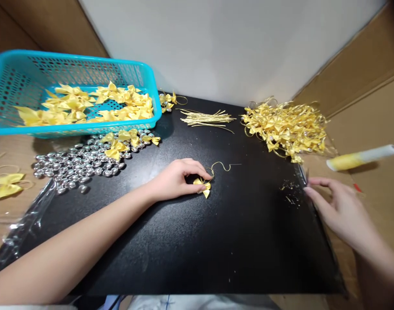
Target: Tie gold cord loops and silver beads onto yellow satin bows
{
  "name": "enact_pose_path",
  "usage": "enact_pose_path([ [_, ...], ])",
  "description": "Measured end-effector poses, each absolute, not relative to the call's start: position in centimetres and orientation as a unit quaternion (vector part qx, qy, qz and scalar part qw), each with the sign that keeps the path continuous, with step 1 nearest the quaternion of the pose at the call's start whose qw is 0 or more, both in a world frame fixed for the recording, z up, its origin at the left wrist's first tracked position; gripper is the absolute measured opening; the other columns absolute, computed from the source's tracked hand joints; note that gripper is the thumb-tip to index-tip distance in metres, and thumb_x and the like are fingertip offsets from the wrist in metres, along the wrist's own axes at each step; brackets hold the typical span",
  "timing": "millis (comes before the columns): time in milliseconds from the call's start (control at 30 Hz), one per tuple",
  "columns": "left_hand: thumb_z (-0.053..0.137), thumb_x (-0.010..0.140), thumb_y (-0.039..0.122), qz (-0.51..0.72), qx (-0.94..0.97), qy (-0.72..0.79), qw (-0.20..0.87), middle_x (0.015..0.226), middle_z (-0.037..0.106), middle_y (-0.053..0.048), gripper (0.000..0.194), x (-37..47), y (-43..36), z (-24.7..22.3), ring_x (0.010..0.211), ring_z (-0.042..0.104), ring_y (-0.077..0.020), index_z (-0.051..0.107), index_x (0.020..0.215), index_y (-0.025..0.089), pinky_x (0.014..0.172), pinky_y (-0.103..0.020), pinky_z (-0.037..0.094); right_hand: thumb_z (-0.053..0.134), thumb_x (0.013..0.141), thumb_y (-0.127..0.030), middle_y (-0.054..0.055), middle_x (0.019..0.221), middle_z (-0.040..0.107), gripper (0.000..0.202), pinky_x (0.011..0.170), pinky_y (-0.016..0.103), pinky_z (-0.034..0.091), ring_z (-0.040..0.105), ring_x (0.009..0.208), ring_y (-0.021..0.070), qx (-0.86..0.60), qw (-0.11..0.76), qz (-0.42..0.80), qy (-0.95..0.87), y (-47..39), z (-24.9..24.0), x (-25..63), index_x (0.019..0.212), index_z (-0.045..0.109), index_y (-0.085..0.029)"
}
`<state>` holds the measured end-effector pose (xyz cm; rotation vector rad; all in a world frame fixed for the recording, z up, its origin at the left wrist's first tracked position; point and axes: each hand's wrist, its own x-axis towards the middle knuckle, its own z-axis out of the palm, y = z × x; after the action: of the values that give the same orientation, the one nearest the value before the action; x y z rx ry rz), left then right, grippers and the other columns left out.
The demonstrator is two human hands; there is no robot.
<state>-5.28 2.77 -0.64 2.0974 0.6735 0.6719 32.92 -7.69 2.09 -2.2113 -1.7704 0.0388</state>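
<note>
My left hand (184,178) pinches a small yellow ribbon bow (206,191) between thumb and fingers, low over the black board. A thin gold thread (221,163) curls away from the bow to the right. It ends in a fine straight piece that looks like a needle (235,164). At the board's right edge, my right hand (337,204) is closed, thumb and forefinger together on a small thin metal tool (307,175). Its exact kind is too small to tell. Tiny gold clippings (292,191) lie just left of those fingertips.
A turquoise basket (96,129) of yellow bows stands at back left, with silver beads (77,161) before it. Gold cord lengths (206,118) lie at the back. Right of them are a heap of corded bows (284,127) and a yellow-white tube (363,158). A wall rises behind.
</note>
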Motion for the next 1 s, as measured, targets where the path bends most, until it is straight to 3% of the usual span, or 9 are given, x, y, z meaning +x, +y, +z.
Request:
enact_pose_path([
  [100, 0.073, 0.079, 0.022, 0.267, 0.832, 0.266, 0.406, 0.097, 0.076, -0.007, 0.019, -5.3, 2.8, -0.7, 0.090, 0.069, -0.0183, 0.075, 0.098, 0.021, 0.083, -0.031, 0.052, 0.050, 0.088, -0.039, 0.011, 0.090, 0.067, 0.021, 0.075, 0.041, 0.046, 0.062, 0.085, 0.0269, -0.720, 0.187, 0.112, -0.659, -6.0, 2.1, 28.5, 0.097, 0.060, -0.023],
  [267, 0.073, 0.078, 0.021, 0.270, 0.830, 0.265, 0.409, 0.096, 0.077, -0.007, 0.019, -5.3, 2.8, -0.7, 0.089, 0.069, -0.0183, 0.075, 0.097, 0.019, 0.082, -0.031, 0.052, 0.040, 0.093, -0.026, 0.010, 0.093, 0.065, 0.024, 0.084, 0.045, 0.038, 0.056, 0.095, 0.0278, -0.651, 0.151, 0.080, -0.740, -5.3, 1.8, 21.0, 0.106, 0.060, -0.021],
  [333, 0.073, 0.078, 0.020, 0.274, 0.828, 0.269, 0.408, 0.094, 0.077, -0.006, 0.018, -5.2, 2.8, -0.7, 0.088, 0.069, -0.0180, 0.076, 0.096, 0.020, 0.082, -0.030, 0.052, 0.048, 0.092, -0.036, 0.013, 0.101, 0.064, 0.032, 0.085, 0.046, 0.036, 0.054, 0.096, 0.0288, -0.632, 0.145, 0.083, -0.757, -6.9, 1.5, 18.0, 0.116, 0.057, -0.018],
  [433, 0.072, 0.078, 0.021, 0.282, 0.826, 0.274, 0.405, 0.093, 0.077, -0.006, 0.017, -5.1, 2.8, -0.8, 0.087, 0.069, -0.0180, 0.076, 0.095, 0.020, 0.081, -0.030, 0.052, 0.064, 0.076, -0.060, 0.015, 0.111, 0.061, 0.068, 0.085, 0.048, 0.033, 0.049, 0.101, 0.0326, -0.584, 0.137, 0.114, -0.792, -10.2, 0.9, 13.5, 0.128, 0.054, -0.019],
  [567, 0.072, 0.079, 0.022, 0.288, 0.825, 0.276, 0.399, 0.093, 0.076, -0.007, 0.017, -5.2, 2.7, -0.8, 0.087, 0.069, -0.0182, 0.076, 0.095, 0.019, 0.082, -0.031, 0.052, 0.054, 0.089, -0.045, 0.007, 0.128, 0.058, 0.041, 0.085, 0.046, 0.031, 0.048, 0.103, 0.0277, -0.398, 0.125, 0.143, -0.898, -12.0, 0.1, 10.4, 0.130, 0.053, -0.038],
  [700, 0.072, 0.078, 0.021, 0.295, 0.825, 0.276, 0.396, 0.093, 0.076, -0.007, 0.016, -5.3, 2.6, -0.8, 0.086, 0.069, -0.0182, 0.076, 0.094, 0.018, 0.082, -0.030, 0.052, 0.053, 0.090, -0.031, 0.007, 0.124, 0.061, 0.030, 0.079, 0.040, 0.035, 0.052, 0.097, 0.0232, -0.347, 0.102, 0.196, -0.911, -10.9, -0.1, 11.5, 0.119, 0.061, -0.029],
  [867, 0.072, 0.078, 0.022, 0.297, 0.824, 0.280, 0.393, 0.092, 0.076, -0.006, 0.016, -5.2, 2.6, -0.7, 0.086, 0.069, -0.0181, 0.075, 0.094, 0.019, 0.081, -0.031, 0.052, 0.052, 0.087, -0.012, 0.007, 0.112, 0.065, 0.027, 0.084, 0.036, 0.041, 0.054, 0.097, 0.0197, -0.347, 0.105, 0.239, -0.901, -10.1, 0.7, 14.0, 0.106, 0.066, -0.025],
  [933, 0.072, 0.078, 0.022, 0.291, 0.825, 0.284, 0.393, 0.093, 0.076, -0.006, 0.016, -5.1, 2.6, -0.6, 0.086, 0.069, -0.0182, 0.075, 0.094, 0.020, 0.082, -0.031, 0.052, 0.055, 0.086, -0.016, 0.008, 0.111, 0.064, 0.025, 0.086, 0.037, 0.043, 0.055, 0.098, 0.0206, -0.383, 0.129, 0.255, -0.878, -10.3, 1.1, 14.3, 0.107, 0.065, -0.023],
  [1000, 0.072, 0.078, 0.023, 0.287, 0.825, 0.289, 0.393, 0.093, 0.076, -0.006, 0.016, -5.2, 2.6, -0.6, 0.087, 0.069, -0.0184, 0.075, 0.093, 0.020, 0.082, -0.031, 0.052, 0.064, 0.083, -0.032, 0.009, 0.108, 0.065, 0.025, 0.084, 0.040, 0.042, 0.056, 0.096, 0.0235, -0.449, 0.155, 0.244, -0.845, -10.7, 1.3, 14.1, 0.105, 0.064, -0.020],
])
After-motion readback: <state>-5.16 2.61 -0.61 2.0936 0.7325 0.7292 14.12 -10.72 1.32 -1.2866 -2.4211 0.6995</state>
